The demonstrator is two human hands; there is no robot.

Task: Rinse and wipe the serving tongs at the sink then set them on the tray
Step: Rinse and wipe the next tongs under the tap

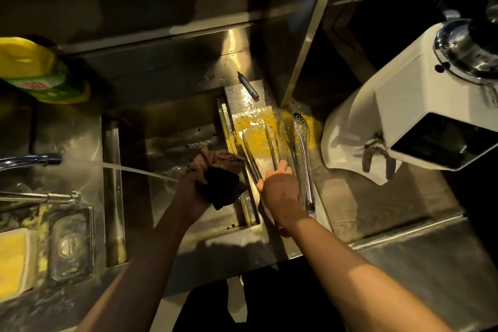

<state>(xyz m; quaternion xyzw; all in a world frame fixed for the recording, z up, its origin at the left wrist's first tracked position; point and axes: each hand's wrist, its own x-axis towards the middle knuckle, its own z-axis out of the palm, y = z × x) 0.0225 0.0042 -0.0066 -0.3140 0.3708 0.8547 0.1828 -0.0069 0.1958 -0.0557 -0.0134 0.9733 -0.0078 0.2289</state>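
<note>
Serving tongs (252, 155) lie on the wet tabletop (350, 202) beside the right rim of the sink (172, 137), arms splayed toward the back wall. Right hand (280, 193) covers their near end, fingers (283, 167) curled over both arms. Left hand (190, 195), above the sink's right edge, clutches a bunched brown cloth (219, 167). Perforated tongs (303, 143) lie just right of the right hand. Faucet (35, 159) is running.

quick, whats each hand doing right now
Left hand: closed, gripping a bunched brown cloth.
Right hand: closed, fingers curled over the slim serving tongs.
</note>
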